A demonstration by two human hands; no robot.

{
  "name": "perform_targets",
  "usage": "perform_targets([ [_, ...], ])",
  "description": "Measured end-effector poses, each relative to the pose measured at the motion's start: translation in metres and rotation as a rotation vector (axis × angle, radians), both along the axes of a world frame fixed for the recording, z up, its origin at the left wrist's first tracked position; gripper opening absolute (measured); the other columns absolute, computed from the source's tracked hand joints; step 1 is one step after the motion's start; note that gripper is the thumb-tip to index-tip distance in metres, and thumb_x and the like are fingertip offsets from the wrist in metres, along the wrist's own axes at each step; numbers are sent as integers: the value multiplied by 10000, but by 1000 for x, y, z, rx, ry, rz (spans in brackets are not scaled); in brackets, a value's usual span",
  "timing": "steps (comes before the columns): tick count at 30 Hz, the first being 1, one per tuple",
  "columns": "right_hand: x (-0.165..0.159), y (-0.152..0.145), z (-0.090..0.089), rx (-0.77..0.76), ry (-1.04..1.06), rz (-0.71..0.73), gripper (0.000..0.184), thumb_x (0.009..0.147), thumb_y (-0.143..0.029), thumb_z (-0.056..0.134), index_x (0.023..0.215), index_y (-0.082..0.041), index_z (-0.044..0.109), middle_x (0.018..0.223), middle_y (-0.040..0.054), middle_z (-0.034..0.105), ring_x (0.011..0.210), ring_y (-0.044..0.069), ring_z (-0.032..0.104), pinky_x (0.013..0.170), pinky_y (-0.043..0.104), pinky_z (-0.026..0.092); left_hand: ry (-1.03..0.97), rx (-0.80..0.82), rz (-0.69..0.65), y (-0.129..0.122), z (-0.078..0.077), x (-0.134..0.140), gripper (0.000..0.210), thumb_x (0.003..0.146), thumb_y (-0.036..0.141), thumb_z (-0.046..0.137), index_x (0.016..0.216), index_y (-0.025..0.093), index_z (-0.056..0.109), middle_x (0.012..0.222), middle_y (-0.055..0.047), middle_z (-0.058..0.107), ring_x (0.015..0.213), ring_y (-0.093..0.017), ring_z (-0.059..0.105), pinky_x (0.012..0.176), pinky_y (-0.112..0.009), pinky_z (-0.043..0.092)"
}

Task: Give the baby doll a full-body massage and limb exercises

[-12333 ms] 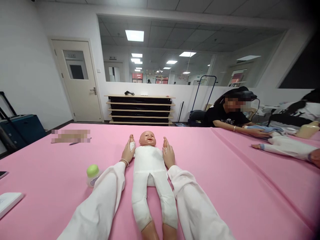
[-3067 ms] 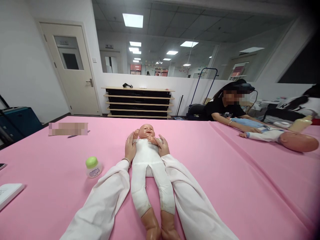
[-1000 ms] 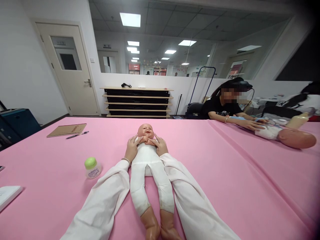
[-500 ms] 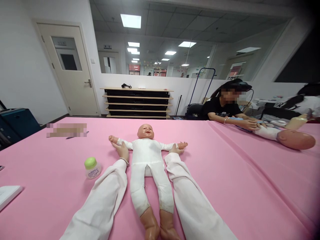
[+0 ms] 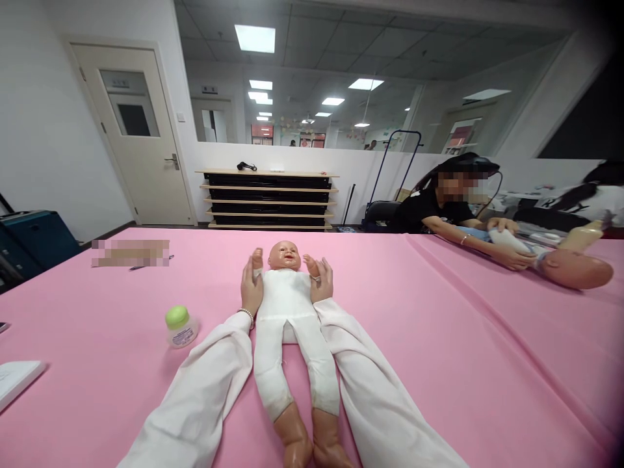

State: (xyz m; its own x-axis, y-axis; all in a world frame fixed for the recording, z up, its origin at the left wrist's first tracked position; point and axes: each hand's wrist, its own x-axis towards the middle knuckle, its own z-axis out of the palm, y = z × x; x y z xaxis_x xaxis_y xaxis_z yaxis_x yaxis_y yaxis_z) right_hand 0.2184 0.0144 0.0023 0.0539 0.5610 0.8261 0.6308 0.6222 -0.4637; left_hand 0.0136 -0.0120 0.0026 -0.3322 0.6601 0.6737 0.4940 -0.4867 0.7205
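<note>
A baby doll with a white cloth body lies on its back in front of me, head away from me and feet toward me. My left hand is closed around the doll's arm on the left, with the small doll hand showing above my fingers. On the other side my right hand grips the doll's other arm, whose hand points up beside the head. Both doll arms are bent upward, close to its head. My fingers partly hide the doll's forearms.
A pink cloth covers the table. Left of my arm stands a jar with a green lid; a white object lies at the left edge. On the right a co-worker handles another doll near a bottle.
My hands have brought the doll's arms inward and up, from stretched out sideways to bent beside the head. The co-worker's hands have shifted over the other doll.
</note>
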Motion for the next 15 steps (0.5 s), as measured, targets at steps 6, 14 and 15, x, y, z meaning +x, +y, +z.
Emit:
perform_targets([
  [6, -2, -2, 5, 32, -307, 175, 354, 834, -165, 409, 1094, -284, 616, 1288, 24, 477, 1147, 234, 468, 964, 418, 384, 408, 31, -46, 5, -5, 3, 631, 722, 4, 378, 1310, 229, 396, 1337, -60, 429, 1215, -205, 387, 1018, -403, 330],
  [14, -9, -7, 17, -10, -426, 182, 297, 851, -205, 418, 1007, -270, 662, 1246, 12, 532, 1065, 216, 508, 914, 398, 394, 657, -18, -4, 5, 0, 6, 567, 740, -2, 357, 1220, 253, 519, 1290, -64, 476, 1133, -241, 436, 941, -431, 373],
  [15, -9, -7, 17, -3, -440, 186, 299, 846, -193, 421, 995, -271, 667, 1243, 12, 535, 1062, 217, 508, 911, 397, 393, 665, -21, -6, 5, 1, 7, 559, 746, 4, 359, 1216, 259, 523, 1282, -63, 484, 1132, -243, 437, 938, -432, 373],
])
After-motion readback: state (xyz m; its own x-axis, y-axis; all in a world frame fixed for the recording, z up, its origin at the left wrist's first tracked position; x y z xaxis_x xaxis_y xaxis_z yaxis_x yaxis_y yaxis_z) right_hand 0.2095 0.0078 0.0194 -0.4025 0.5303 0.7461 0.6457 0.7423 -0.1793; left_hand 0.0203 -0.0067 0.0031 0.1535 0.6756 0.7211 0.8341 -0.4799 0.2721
